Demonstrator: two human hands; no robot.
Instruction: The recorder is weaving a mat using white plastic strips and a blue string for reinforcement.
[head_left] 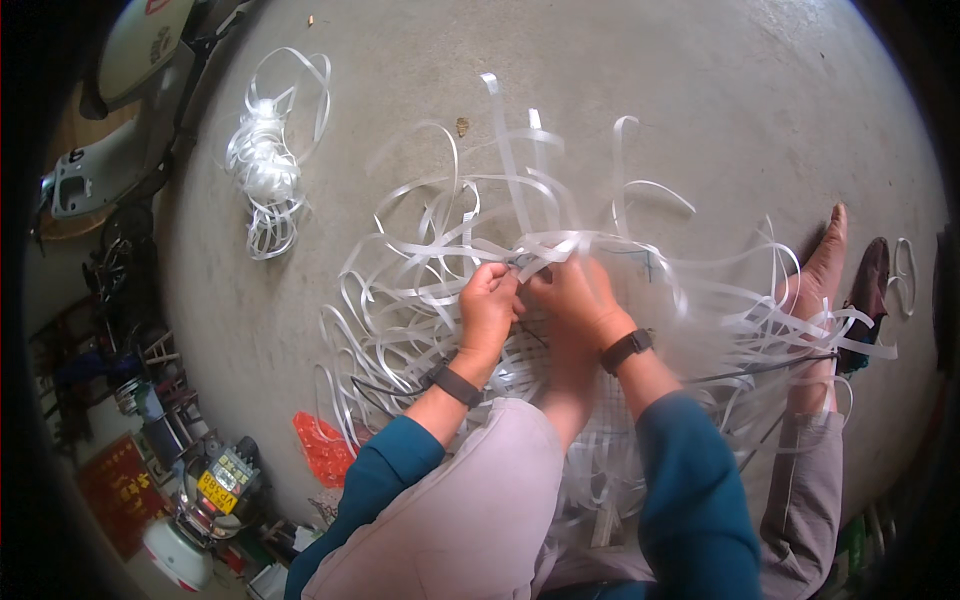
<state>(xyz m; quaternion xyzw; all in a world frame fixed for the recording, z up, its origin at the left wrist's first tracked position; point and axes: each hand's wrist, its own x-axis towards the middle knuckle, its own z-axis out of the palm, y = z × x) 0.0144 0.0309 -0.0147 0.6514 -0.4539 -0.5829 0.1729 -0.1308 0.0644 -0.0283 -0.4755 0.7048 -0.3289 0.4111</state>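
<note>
Many loose white plastic strips (450, 192) curl out from a partly woven white lattice (605, 455) between my legs, with thin dark rods (740, 371) running through it. My left hand (488, 310) pinches at white strips near the top of the weave, fingers curled beside a small dark bit. Just right of it, my right hand (578, 298) is closed on white strips that cross over its fingers, partly hiding and blurring them. A blue piece (645, 262) shows among the strips at the right. My bare foot (820, 255) rests beside the weave.
A tangled bundle of white strip (264, 170) lies on the concrete floor (720, 120) at upper left. A red plastic bag (322, 448) is at lower left. Parked scooters (195, 520) and clutter line the left edge. A dark shoe (866, 290) lies beside my foot at the right.
</note>
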